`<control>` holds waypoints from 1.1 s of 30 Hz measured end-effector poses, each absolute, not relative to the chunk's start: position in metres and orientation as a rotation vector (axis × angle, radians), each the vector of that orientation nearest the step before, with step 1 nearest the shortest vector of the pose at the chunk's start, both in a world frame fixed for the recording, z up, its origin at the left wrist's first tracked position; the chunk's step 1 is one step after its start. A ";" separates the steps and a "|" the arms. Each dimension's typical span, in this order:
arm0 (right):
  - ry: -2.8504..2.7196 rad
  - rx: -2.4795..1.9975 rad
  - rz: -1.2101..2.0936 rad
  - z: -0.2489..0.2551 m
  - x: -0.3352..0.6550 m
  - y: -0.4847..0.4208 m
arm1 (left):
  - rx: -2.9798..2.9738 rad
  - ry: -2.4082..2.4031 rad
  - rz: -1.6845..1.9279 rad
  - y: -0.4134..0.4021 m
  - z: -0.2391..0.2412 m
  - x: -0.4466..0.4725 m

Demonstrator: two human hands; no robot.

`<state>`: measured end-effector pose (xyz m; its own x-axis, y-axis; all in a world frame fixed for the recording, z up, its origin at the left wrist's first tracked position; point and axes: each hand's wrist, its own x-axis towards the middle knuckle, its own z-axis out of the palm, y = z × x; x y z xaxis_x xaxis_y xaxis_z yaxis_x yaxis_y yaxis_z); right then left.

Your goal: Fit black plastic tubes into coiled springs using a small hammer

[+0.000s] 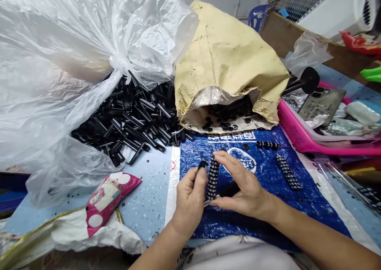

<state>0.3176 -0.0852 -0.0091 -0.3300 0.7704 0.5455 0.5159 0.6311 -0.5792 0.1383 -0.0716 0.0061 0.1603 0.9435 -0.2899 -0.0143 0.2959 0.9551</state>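
Note:
My left hand (189, 198) is closed around a small black tube piece (202, 165) whose end sticks up above my thumb. My right hand (242, 186) pinches a stack of black numbered rings (213, 177) threaded on a thin metal rod, index finger on top and thumb below. Both hands meet over a blue printed woven sheet (268, 186). Two more ring stacks lie on the sheet: a short ring stack (268, 145) and a longer ring stack (287, 171) to the right.
A heap of black tubes (133, 119) spills from a large clear plastic bag (59, 71) at left. A tan paper sack (229, 60) holds loose black rings. A pink tray (297, 135) of parts sits right, a pink packet (107, 196) lower left.

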 end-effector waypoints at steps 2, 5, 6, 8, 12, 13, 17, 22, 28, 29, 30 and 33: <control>-2.022 -0.980 0.363 -0.005 0.313 -0.087 | 1.015 1.229 0.952 -0.073 0.007 0.141; -2.059 -0.939 0.318 -0.001 0.309 -0.090 | 1.039 1.191 1.013 -0.075 0.009 0.145; -2.064 -0.942 0.293 -0.001 0.308 -0.091 | 1.035 1.160 1.017 -0.075 0.010 0.145; -2.077 -0.969 0.242 -0.004 0.308 -0.093 | 0.975 1.100 0.988 -0.074 0.012 0.144; -2.126 -1.042 0.175 -0.011 0.305 -0.096 | 0.852 1.043 0.883 -0.069 0.013 0.136; -2.131 -1.052 0.182 -0.013 0.304 -0.096 | 0.813 1.025 0.841 -0.068 0.011 0.134; -2.146 -1.058 0.259 -0.018 0.304 -0.097 | 0.706 0.995 0.808 -0.066 -0.003 0.121; -2.403 -1.116 0.358 -0.027 0.312 -0.108 | 1.345 1.295 0.890 -0.058 -0.020 0.080; -2.159 -1.184 0.324 -0.021 0.311 -0.102 | 1.762 1.422 0.427 -0.041 -0.019 0.047; -2.119 -1.193 0.288 -0.020 0.309 -0.098 | 1.728 1.399 0.396 -0.039 -0.019 0.047; -2.118 -1.208 0.240 -0.019 0.307 -0.094 | 1.689 1.377 0.379 -0.038 -0.020 0.047; -2.284 -1.280 0.093 -0.016 0.301 -0.086 | 1.604 1.347 0.378 -0.035 -0.022 0.049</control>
